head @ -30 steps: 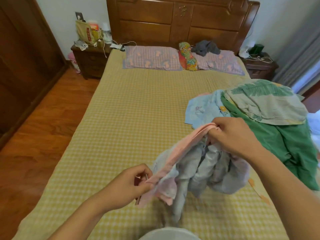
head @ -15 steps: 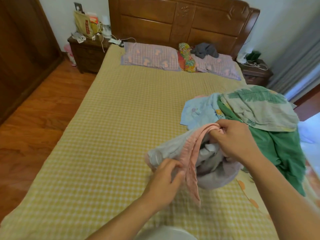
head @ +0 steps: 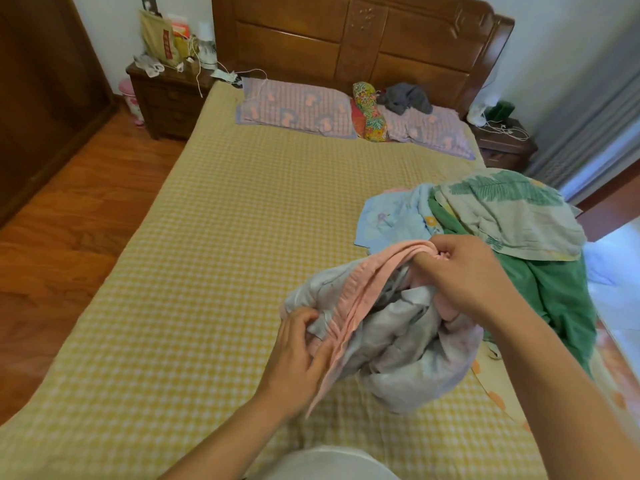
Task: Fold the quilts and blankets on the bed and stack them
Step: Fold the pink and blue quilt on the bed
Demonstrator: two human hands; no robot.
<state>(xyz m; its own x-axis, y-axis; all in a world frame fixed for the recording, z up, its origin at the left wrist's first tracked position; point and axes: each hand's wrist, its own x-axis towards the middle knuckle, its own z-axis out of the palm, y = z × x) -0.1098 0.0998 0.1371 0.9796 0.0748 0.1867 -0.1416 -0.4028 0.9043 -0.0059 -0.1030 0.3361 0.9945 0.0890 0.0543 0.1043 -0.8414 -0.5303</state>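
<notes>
Yellow checked sheet across the bed (head: 214, 271), and you're right over its near right part. Your right hand (head: 464, 275) has its fingers curled tight round the bunched pink edge (head: 363, 299) of the grey blanket (head: 408, 348), lifting it up. Your left hand (head: 294, 358) pinches that same pink edge lower down, thumb and fingers closed on the cloth. The grey blanket hangs crumpled between both hands, its bottom resting on the sheet. Just behind it lies the heap: a light blue blanket (head: 391, 220), a green quilt (head: 554, 296) and a leaf-print blanket (head: 509, 216) on top. Two pillows (head: 294, 109) sit by the wooden headboard (head: 363, 39).
</notes>
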